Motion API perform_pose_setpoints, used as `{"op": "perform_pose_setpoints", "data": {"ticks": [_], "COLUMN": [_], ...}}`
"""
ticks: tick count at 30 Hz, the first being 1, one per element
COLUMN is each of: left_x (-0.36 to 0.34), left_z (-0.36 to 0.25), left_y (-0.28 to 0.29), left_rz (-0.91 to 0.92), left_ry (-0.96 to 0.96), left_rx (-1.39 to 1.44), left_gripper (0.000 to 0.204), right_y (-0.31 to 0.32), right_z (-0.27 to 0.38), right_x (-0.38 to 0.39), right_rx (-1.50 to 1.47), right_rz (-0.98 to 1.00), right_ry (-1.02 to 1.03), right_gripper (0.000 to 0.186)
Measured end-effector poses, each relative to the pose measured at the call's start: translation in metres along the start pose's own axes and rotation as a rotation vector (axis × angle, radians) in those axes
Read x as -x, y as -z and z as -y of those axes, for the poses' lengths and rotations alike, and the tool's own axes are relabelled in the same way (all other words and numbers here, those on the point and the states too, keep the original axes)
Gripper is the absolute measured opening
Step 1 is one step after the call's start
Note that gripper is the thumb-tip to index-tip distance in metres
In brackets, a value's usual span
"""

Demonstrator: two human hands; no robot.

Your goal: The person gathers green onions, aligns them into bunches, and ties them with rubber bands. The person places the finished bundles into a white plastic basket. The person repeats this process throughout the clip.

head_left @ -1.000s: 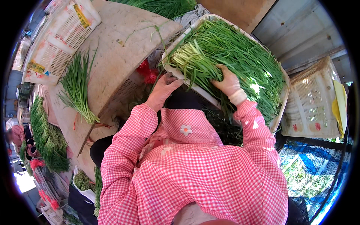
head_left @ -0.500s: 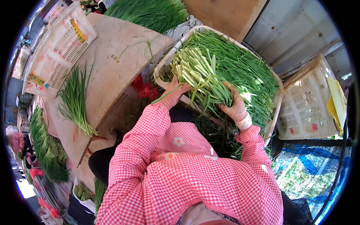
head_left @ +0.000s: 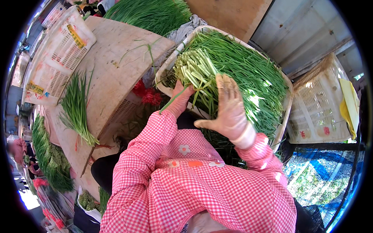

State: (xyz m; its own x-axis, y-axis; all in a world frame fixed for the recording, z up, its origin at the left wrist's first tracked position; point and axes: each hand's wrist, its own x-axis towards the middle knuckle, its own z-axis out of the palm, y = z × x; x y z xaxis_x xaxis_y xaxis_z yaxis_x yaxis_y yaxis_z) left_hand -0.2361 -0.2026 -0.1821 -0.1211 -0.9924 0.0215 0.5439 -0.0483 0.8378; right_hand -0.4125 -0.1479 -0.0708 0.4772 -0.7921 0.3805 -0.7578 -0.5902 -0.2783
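Observation:
A thick bundle of green chives (head_left: 196, 72) lies across the near left part of a white plastic basket (head_left: 287, 114), its pale cut ends toward the far left. My left hand (head_left: 182, 100), in a thin glove, grips the bundle at its left side; some of its fingers are hidden behind the stems. A loose green blade hangs from that hand along the wrist. Just right of the bundle, my gloved right hand (head_left: 228, 110) is open, fingers stretched and thumb spread, its fingertips close to the stems. Loose chives (head_left: 248, 64) fill the basket beneath.
To the left, a wooden board (head_left: 116, 50) carries a small bunch of chives (head_left: 77, 112) and a white crate (head_left: 56, 58). Red ties (head_left: 147, 94) hang below its edge. Another crate (head_left: 320, 108) stands right. More chives (head_left: 149, 15) are heaped at the back.
My right hand has let go of the bundle's leafy side and opened flat beside it. The bundle sits slightly lower and farther left, still in my left hand.

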Motion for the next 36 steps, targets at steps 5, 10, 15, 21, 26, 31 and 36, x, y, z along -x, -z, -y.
{"op": "perform_pose_setpoints", "data": {"ticks": [5, 10, 15, 21, 26, 31, 36], "left_x": [0.013, 0.024, 0.025, 0.020, 0.017, 0.015, 0.009], "left_z": [-0.007, -0.032, -0.035, -0.031, -0.032, -0.030, -0.044], "left_y": [-0.008, -0.018, -0.016, -0.013, -0.019, -0.013, -0.008], "left_rz": [-0.009, 0.116, 0.184, 0.142, 0.056, 0.055, 0.089], "left_ry": [-0.013, 0.084, 0.020, 0.071, 0.105, 0.107, 0.036], "left_rx": [-0.084, -0.292, -0.304, -0.226, -0.129, -0.110, -0.122], "left_gripper": [0.078, 0.060, 0.057, 0.056, 0.054, 0.068, 0.091], "right_y": [-0.013, -0.010, -0.002, -0.015, -0.016, -0.020, -0.018], "right_z": [-0.025, -0.069, -0.060, -0.059, -0.066, -0.084, -0.076], "right_x": [-0.036, -0.057, -0.068, -0.068, -0.071, -0.069, -0.071], "right_rx": [-0.131, -0.731, -0.991, -0.917, -0.698, -0.950, -0.845], "right_rz": [-0.111, 0.252, 0.491, 0.365, 0.216, 0.162, 0.178], "right_ry": [-0.112, -0.085, -0.024, 0.013, -0.061, -0.119, -0.084], "right_gripper": [0.127, 0.125, 0.120, 0.105, 0.097, 0.082, 0.065]}}
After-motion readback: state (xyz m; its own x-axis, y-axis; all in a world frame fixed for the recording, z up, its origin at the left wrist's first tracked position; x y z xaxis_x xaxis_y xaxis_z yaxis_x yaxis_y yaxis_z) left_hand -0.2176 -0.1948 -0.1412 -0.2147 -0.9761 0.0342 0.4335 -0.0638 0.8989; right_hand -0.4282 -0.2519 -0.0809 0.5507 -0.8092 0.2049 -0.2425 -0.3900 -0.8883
